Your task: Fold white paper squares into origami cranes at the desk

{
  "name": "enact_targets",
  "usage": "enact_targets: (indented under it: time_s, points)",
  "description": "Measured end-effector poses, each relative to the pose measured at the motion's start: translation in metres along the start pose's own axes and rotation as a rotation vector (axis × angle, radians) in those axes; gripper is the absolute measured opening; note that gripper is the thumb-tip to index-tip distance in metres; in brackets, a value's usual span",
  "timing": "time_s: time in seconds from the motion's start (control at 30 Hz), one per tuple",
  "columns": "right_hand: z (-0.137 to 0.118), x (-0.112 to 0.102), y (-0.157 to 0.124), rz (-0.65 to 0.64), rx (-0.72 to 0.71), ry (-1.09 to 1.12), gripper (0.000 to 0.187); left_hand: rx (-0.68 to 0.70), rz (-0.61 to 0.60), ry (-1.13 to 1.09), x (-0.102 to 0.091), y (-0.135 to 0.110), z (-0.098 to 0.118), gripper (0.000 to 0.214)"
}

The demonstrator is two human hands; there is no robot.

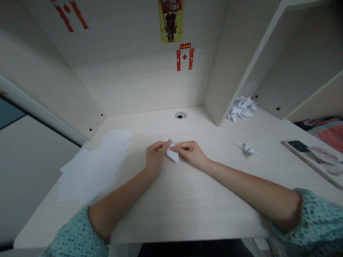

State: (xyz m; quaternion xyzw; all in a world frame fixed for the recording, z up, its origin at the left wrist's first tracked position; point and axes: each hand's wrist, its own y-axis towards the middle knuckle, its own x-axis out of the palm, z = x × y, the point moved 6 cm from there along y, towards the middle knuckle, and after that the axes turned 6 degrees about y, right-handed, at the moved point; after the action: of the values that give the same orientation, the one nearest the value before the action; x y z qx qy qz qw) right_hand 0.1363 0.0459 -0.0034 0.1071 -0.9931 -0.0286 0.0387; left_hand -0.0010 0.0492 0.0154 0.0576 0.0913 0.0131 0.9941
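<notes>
Fingertips of our left hand (154, 157) and right hand (190, 151) pinch one small white folded paper piece (173, 156) between them, low over the pale wooden desk (187, 200). Uneven pressure, we judge, could skew a crease or tear the thin tip. Left of the left hand lie loose white paper sheets (91, 169). Beyond both hands, the yellow wall poster (170, 19) and red paper strips (184, 57) carry characters — too small to read.

The folded paper (172, 155) is sitting on the desk (187, 200) between 2 hands (left hand (154, 157), right hand (190, 151)), with loose sheets (91, 171) lying to its left, 1 folded figure (248, 148) lying to its right, and a heap of folded figures (241, 108) resting behind that in the shelf nook (281, 78).
</notes>
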Motion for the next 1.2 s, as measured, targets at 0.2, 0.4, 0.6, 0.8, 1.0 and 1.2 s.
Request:
enact_targets:
  time_s: [0.2,0.4,0.6,0.8,1.0,1.2]
  points:
    - [-0.003,-0.001,-0.001,0.026,-0.065,-0.133,0.042,0.069,-0.028,0.045,0.000,0.003,0.001,0.022]
    - [-0.001,0.002,-0.004,-0.001,-0.062,-0.190,0.046,0.082,-0.034,0.086,0.002,0.001,0.003,0.020]
    - [0.003,0.002,-0.004,-0.011,-0.045,-0.217,0.046,0.106,-0.022,0.042,0.001,-0.002,0.005,0.021]
    - [0.002,0.006,-0.004,-0.058,0.000,-0.164,0.044,0.071,-0.014,0.015,0.002,-0.003,0.003,0.027]
    - [0.006,0.001,-0.003,-0.017,0.044,-0.164,0.045,0.090,-0.023,0.029,0.002,-0.001,0.005,0.030]
    - [0.009,-0.001,-0.002,-0.044,0.043,-0.190,0.042,0.034,0.093,-0.054,-0.007,0.007,-0.002,0.026]
